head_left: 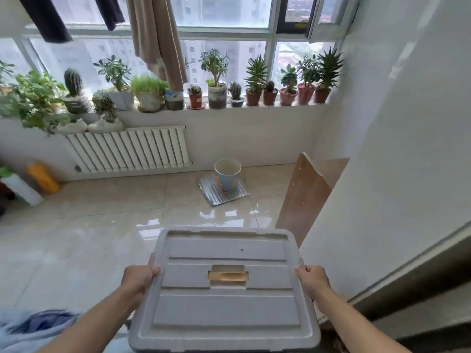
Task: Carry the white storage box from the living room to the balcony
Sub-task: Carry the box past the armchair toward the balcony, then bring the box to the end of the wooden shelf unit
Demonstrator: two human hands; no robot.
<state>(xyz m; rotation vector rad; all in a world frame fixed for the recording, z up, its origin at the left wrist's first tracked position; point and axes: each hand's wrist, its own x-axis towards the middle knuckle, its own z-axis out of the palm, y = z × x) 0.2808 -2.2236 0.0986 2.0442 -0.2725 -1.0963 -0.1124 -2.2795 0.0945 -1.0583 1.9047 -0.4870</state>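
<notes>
The white storage box [224, 309] fills the lower middle of the head view, held level in front of me above the tiled floor. Its ribbed lid has a small brown recess at its centre. My left hand [139, 277] grips the box's left side latch, and my right hand [314, 280] grips the right side latch. Both forearms reach in from the bottom of the frame. The body of the box below the lid is hidden.
A paper cup [227, 178] stands on a silver mat [240, 197] on the floor ahead. A wooden board [305, 197] leans on the right wall. A white radiator [130, 150] sits under a windowsill with several potted plants [216, 80]. Bottles [23, 187] stand at left.
</notes>
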